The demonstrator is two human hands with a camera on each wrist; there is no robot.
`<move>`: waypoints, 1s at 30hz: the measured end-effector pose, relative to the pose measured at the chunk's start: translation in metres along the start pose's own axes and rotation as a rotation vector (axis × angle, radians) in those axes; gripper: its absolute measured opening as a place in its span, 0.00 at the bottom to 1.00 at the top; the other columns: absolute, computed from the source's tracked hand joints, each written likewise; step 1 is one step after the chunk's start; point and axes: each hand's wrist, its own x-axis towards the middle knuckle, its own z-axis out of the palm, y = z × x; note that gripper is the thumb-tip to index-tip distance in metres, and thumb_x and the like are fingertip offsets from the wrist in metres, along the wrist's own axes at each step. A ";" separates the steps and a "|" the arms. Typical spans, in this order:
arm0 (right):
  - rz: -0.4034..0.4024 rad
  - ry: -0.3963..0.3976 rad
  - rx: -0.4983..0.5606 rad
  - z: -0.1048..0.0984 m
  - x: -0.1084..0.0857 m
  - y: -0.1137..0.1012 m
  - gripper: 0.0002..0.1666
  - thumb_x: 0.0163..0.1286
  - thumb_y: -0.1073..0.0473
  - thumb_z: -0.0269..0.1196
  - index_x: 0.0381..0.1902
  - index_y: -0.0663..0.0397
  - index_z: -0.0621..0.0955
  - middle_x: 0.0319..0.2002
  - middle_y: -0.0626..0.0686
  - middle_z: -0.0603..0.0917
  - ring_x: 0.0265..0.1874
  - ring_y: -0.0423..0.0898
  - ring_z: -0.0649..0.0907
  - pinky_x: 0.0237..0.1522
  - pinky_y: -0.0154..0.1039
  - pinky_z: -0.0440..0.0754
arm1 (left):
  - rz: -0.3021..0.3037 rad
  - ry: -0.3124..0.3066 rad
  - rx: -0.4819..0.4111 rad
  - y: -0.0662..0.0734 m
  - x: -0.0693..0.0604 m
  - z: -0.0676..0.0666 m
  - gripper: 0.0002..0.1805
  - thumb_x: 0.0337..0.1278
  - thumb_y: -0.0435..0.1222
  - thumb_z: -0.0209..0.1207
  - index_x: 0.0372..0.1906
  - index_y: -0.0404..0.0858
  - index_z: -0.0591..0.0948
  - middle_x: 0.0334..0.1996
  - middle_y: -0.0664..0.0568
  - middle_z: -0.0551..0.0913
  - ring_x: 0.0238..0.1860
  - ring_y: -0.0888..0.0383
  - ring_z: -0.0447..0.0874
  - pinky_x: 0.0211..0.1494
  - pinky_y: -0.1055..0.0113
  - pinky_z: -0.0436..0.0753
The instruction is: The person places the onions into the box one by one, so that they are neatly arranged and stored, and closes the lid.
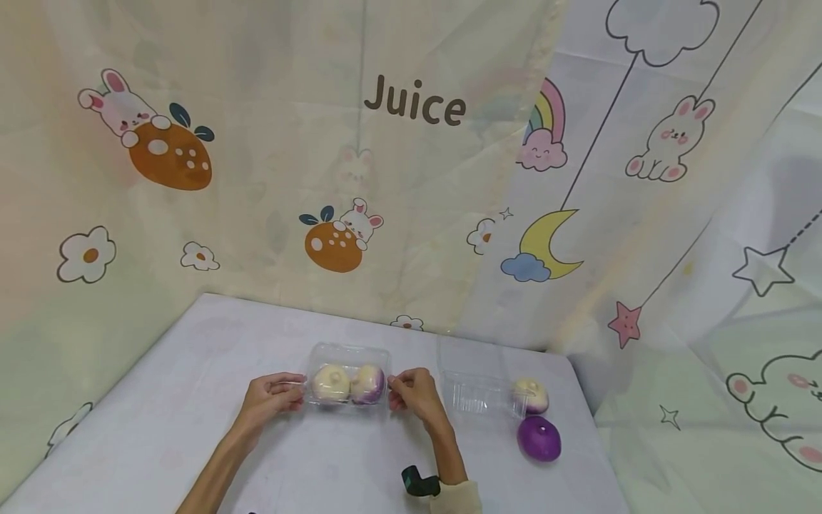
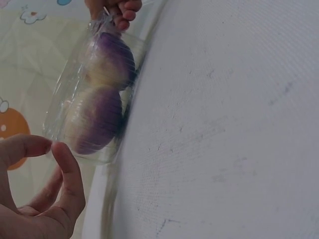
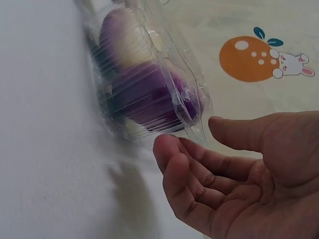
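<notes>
A clear plastic container [image 1: 347, 408] holds two round white-and-purple vegetables [image 1: 331, 383]; its lid looks folded over them, though whether it is fastened I cannot tell. At its left end, my left hand [image 1: 272, 400] pinches the plastic edge between thumb and forefinger, as the left wrist view shows at the container [image 2: 60, 117]. My right hand [image 1: 417, 396] is at the opposite end. In the right wrist view its thumb and bent fingers [image 3: 172, 154] are apart, close to the container's corner [image 3: 199, 132]; contact is unclear.
A second clear container [image 1: 478, 392] stands to the right with its lid raised. Beside it are a white-and-purple vegetable [image 1: 531, 392] and a purple one [image 1: 539, 438]. A dark object [image 1: 420, 482] is near my right sleeve. Printed curtains [image 1: 257, 143] hang behind the white table [image 1: 154, 421].
</notes>
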 end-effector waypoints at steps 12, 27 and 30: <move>-0.007 -0.104 0.002 -0.003 -0.007 0.002 0.16 0.81 0.62 0.64 0.40 0.74 0.87 0.31 0.68 0.91 0.25 0.55 0.91 0.29 0.40 0.93 | 0.001 -0.002 -0.003 0.000 0.001 0.000 0.24 0.72 0.30 0.68 0.66 0.20 0.79 0.39 0.47 0.93 0.36 0.61 0.91 0.44 0.67 0.95; 0.054 -0.266 0.099 -0.008 -0.016 0.008 0.19 0.83 0.59 0.64 0.46 0.76 0.88 0.34 0.66 0.92 0.25 0.40 0.87 0.31 0.32 0.90 | -0.001 0.000 0.010 0.000 -0.001 0.000 0.24 0.72 0.31 0.68 0.66 0.21 0.79 0.40 0.46 0.94 0.38 0.58 0.93 0.46 0.66 0.95; 0.056 -0.279 0.117 -0.008 -0.017 0.009 0.20 0.82 0.59 0.64 0.47 0.78 0.87 0.33 0.65 0.92 0.25 0.39 0.87 0.30 0.31 0.89 | 0.000 -0.003 0.003 0.001 -0.001 0.001 0.24 0.72 0.31 0.68 0.66 0.21 0.79 0.39 0.47 0.94 0.38 0.58 0.93 0.46 0.67 0.95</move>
